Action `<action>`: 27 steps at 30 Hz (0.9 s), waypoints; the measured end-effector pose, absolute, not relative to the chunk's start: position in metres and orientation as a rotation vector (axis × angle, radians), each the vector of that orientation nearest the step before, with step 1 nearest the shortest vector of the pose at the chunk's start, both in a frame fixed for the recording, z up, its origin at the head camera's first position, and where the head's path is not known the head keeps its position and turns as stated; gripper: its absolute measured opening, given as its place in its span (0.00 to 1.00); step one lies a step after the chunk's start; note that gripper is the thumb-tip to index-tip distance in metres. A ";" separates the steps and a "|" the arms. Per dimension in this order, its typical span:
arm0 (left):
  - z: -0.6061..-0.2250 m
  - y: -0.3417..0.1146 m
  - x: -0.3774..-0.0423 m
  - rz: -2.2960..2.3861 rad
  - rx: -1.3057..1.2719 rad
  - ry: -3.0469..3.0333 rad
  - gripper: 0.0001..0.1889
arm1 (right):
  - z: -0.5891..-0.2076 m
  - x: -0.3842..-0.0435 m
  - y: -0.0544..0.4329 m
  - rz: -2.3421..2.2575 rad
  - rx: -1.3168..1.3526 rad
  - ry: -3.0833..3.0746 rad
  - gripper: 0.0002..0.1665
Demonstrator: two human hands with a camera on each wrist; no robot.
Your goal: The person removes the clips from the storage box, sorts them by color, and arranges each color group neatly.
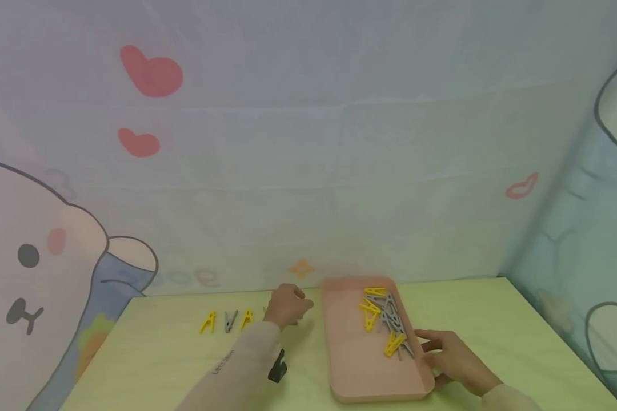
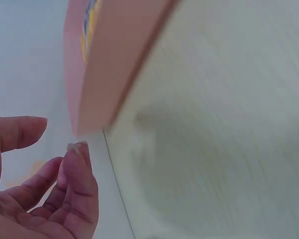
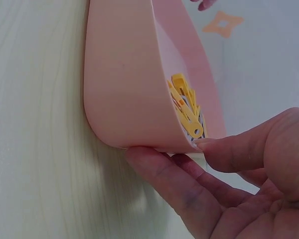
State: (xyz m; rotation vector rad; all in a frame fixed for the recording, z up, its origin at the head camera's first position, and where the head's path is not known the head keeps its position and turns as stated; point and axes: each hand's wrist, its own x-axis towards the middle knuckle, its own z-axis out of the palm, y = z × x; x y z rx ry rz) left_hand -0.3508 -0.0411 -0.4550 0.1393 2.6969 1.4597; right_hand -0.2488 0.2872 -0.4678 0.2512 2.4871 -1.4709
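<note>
A pink tray (image 1: pixel 352 365) lies lengthwise on the table, with a loose pile of grey clothespins (image 1: pixel 389 314) and yellow clothespins (image 1: pixel 394 344) along its right side. My right hand (image 1: pixel 455 359) grips the tray's right edge near the front corner, thumb at the rim and fingers against the outer wall. Just left of the tray hovers my left hand (image 1: pixel 289 305), thumb and bent fingers apart with nothing between them. Beyond it to the left, a yellow clothespin (image 1: pixel 208 322), a grey clothespin (image 1: pixel 230 321) and another yellow clothespin (image 1: pixel 247 318) stand in a row; the left hand partly hides one more.
The pale table (image 1: pixel 149 365) ends at a hanging cloth (image 1: pixel 247 228) printed with hearts and a cartoon bear. A dark strap piece (image 1: pixel 277 367) shows at the left wrist. Another cloth (image 1: pixel 571 251) hangs along the right side.
</note>
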 end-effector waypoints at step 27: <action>-0.473 0.085 -0.327 1.272 0.318 2.660 0.09 | -0.468 -0.252 0.284 -1.438 0.214 2.506 0.37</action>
